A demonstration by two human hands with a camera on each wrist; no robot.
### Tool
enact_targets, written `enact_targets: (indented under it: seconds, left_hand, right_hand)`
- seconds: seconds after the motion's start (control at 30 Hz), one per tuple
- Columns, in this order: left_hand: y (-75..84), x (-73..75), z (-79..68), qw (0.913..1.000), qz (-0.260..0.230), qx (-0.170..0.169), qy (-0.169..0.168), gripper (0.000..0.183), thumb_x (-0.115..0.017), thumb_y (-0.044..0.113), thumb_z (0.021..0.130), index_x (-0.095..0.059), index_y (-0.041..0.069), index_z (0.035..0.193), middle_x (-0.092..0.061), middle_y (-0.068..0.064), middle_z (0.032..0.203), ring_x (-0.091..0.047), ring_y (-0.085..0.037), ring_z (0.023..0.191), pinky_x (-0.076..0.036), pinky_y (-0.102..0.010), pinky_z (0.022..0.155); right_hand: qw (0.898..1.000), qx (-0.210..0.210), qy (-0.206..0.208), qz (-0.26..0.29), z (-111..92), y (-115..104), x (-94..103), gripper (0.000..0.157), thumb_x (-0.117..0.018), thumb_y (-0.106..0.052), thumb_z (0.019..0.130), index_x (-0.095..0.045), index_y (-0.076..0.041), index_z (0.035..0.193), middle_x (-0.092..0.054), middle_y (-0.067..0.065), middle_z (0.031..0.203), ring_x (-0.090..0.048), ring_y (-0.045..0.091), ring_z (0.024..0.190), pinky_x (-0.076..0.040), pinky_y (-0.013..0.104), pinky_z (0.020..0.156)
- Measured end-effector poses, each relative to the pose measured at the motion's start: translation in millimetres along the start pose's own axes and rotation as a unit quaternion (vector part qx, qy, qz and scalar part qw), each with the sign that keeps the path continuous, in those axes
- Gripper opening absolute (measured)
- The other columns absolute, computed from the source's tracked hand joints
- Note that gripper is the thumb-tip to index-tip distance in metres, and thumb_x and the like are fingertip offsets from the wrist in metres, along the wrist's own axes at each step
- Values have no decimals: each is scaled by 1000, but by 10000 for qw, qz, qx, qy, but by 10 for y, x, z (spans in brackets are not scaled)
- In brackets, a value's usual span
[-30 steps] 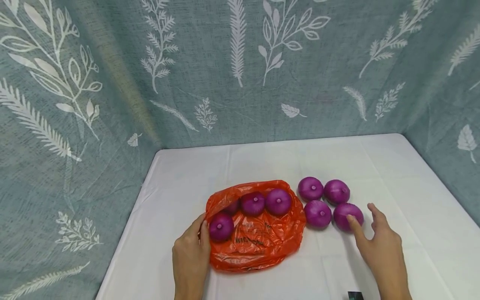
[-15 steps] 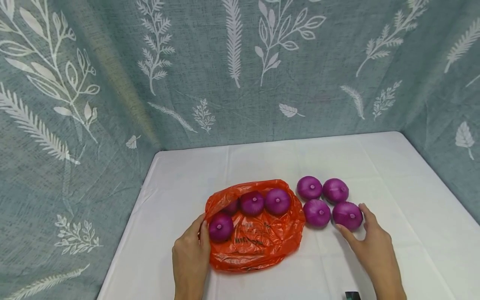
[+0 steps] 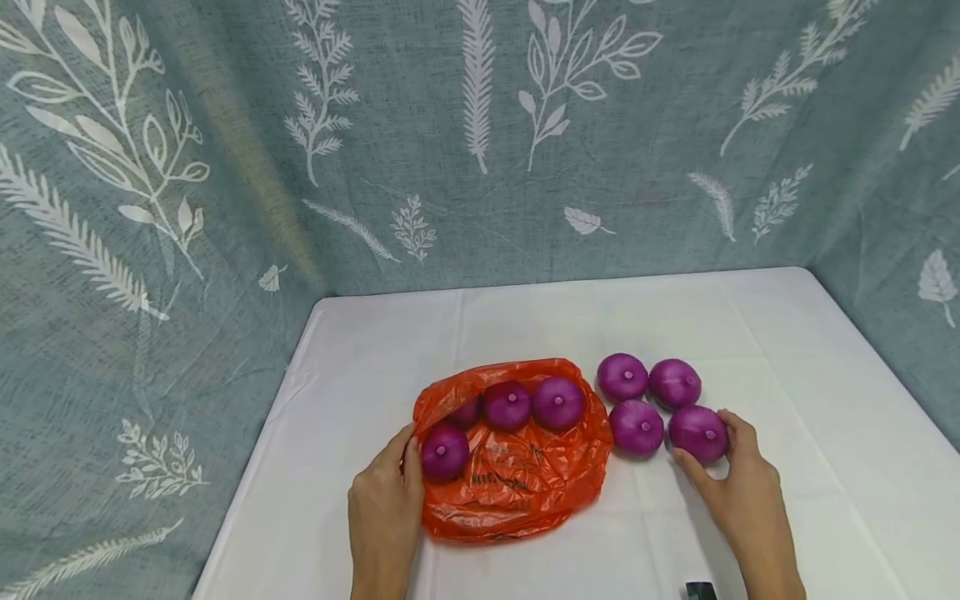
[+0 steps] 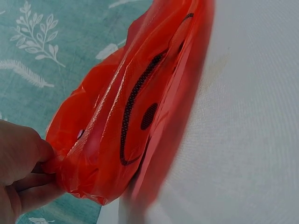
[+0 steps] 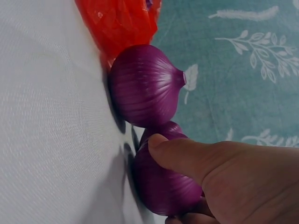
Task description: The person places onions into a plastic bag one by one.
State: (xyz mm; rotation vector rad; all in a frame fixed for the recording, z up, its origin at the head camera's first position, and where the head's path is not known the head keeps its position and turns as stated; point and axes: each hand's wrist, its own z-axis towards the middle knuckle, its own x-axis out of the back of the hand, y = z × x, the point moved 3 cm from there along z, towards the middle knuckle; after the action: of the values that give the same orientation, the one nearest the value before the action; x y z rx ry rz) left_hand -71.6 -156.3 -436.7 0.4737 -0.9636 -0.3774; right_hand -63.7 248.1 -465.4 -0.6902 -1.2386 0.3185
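Observation:
An orange-red plastic bag point(image 3: 517, 483) lies spread with its mouth up on the white table, several purple onions inside. My left hand point(image 3: 386, 508) pinches the bag's left rim between thumb and fingers; in the left wrist view the plastic point(image 4: 107, 126) bunches at the fingertips. Right of the bag, several more onions sit in a close cluster. The nearest right onion point(image 3: 697, 433) is between the thumb and fingers of my right hand point(image 3: 742, 492). In the right wrist view the thumb lies across this onion point(image 5: 163, 182), with another onion point(image 5: 142, 86) beyond it.
The white-clothed table point(image 3: 360, 367) is bounded by a teal leaf-print curtain point(image 3: 450, 225) at the back and sides. A small dark object point(image 3: 701, 591) shows at the bottom edge near my right forearm.
My right hand has moved left and closed in on the front right onion, thumb and fingers now on its sides. The left hand stays on the bag's rim.

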Motion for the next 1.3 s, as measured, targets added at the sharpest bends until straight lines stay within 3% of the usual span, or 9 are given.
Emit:
enact_targets:
  seconds: [0.53, 0.8, 1.03, 1.3]
  left_hand:
    - [2, 4, -5, 10000, -33, -52, 55, 25, -74, 5, 99, -76, -3, 123, -77, -23, 113, -77, -39, 101, -63, -52, 80]
    - [2, 1, -6, 10000, -15, 4, 4, 26, -74, 6, 99, -76, -3, 123, -77, -23, 114, -77, -40, 101, -63, -51, 81]
    - [-2, 5, -6, 10000, -30, 87, -22, 26, -74, 6, 99, -76, -3, 124, -77, -23, 115, -76, -40, 103, -62, -51, 82]
    - [-8, -3, -1, 10000, -25, 35, -8, 26, -74, 6, 99, -76, -3, 123, -77, -23, 114, -77, -40, 102, -63, -51, 82]
  right_hand:
    - [9995, -220, 205, 81, -20, -43, 37, 84, -89, -25, 88, -43, 4, 152, -57, 38, 141, -56, 56, 130, -49, 67, 105]
    - [9955, 55, 857, 389, -9, -183, 144, 82, -92, -22, 84, -49, -3, 151, -61, 31, 141, -60, 51, 128, -52, 63, 101]
    - [9948, -13, 877, 522, -6, -331, 203, 87, -94, -25, 82, -51, -13, 156, -59, 24, 148, -59, 48, 132, -51, 60, 103]
    - [9931, 431, 872, 651, -27, -535, 182, 86, -96, -20, 80, -54, -14, 155, -62, 18, 148, -63, 46, 129, -53, 58, 99]
